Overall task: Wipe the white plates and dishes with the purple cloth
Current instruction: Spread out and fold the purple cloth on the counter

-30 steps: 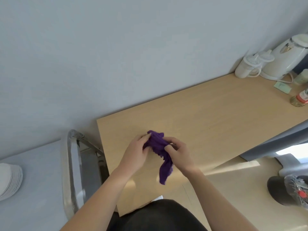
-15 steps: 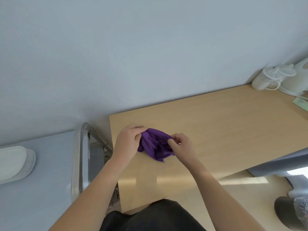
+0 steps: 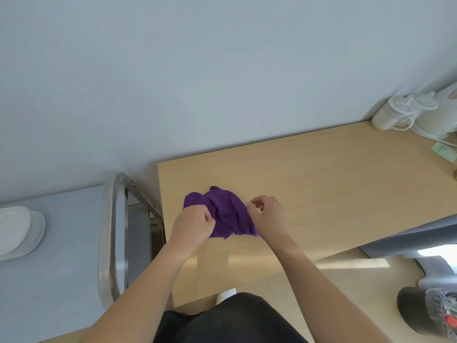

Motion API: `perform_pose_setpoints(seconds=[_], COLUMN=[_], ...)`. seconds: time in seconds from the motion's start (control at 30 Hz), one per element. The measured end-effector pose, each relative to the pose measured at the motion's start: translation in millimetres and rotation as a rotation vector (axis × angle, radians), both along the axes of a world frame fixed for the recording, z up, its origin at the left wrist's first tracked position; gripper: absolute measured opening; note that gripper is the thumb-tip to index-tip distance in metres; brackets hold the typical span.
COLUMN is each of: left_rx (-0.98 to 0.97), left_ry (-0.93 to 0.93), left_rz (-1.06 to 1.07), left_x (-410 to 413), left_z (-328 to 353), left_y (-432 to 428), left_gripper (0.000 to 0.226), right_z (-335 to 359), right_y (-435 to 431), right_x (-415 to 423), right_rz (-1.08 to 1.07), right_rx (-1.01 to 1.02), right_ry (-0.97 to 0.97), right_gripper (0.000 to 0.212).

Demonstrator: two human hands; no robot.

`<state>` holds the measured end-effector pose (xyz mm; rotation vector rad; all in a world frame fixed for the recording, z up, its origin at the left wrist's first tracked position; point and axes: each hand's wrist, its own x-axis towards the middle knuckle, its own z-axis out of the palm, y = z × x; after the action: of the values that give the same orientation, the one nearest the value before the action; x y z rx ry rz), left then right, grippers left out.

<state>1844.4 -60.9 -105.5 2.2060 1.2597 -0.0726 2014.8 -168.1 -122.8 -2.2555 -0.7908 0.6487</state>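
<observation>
One change: purple cloth (image 3: 223, 214) spread wider between left hand (image 3: 191, 225), right hand (image 3: 268, 215).

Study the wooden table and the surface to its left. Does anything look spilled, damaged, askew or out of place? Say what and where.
Nothing stands out. The purple cloth lies bunched on the wooden table, with the left hand gripping its edge. The white plates sit in a tidy stack on the left.

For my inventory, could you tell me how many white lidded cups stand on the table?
2, both in the table's far right corner by the kettle: front cup, and rear cup partly hidden behind it. More possibly off-frame.
</observation>
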Motion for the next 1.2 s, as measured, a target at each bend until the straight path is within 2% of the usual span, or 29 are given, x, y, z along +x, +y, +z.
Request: perform_pose_setpoints(seconds=[0.07,0.17,0.3,0.4,0.47,0.57,0.7,0.8,0.97,1.07,1.2], left_rx=[-0.047,-0.024,0.085,0.08,0.053,0.058,0.131,0.135,0.027,0.052,0.105], left_ry=[0.111,0.227,0.319,0.351,0.339,0.233,0.035,-0.196,-0.583,-0.671,-0.664], left_rz=[0.035,0.043,0.086,0.118,0.113,0.121,0.124,0.084,0.204,0.265,0.321], left_x=[0.2,2.1,3.6,-0.1,-2.5,-3.8,-6.6,-0.5,6.4,-2.2,-22.5], left_z=[-5.5,-10.8,-7.8,-9.2,-16.1,-27.8,-30.2,-13.0,30.0,47.5,51.3], left_y=[-0.7,-1.7,-2.6,1.1,1.8,-0.7,-2.2,-1.5,5.5,16.6,28.9], left_gripper=[0.028,0.031,0.028,0.036,0.032,0.012,0.018,0.016,0.008,0.005,0.006], right_z=[-3.7,-7.2,-8.1,-11.7,-14.2,-11.9,-0.5,15.5,34.3,44.6,43.6], right_y=[12.1,25.1,26.8,18.2,12.4,10.5,9.7,8.4,7.6,1.1,-9.3], right_x=[-3.8,-7.7,-7.8,-9.7,-12.3,-15.4,-20.1,-24.2,-22.6,-18.7,-13.7], right_rz=[0.043,0.14,0.17,0.168,0.163,0.156,0.1,0.07,0.022,-0.051,-0.141], right_rx=[-0.088,-0.304,-0.359,-0.373,-0.307,-0.18,-0.022,0.082,0.248,0.356,0.403], right_ry=[0.015,-0.078,-0.144,-0.178,-0.156,-0.138,-0.056,0.1,0.193,0.166,0.194], right_gripper=[0.033,0.053,0.044,0.039,0.03,0.018,0.007,0.006,0.013,0.013,0.02])
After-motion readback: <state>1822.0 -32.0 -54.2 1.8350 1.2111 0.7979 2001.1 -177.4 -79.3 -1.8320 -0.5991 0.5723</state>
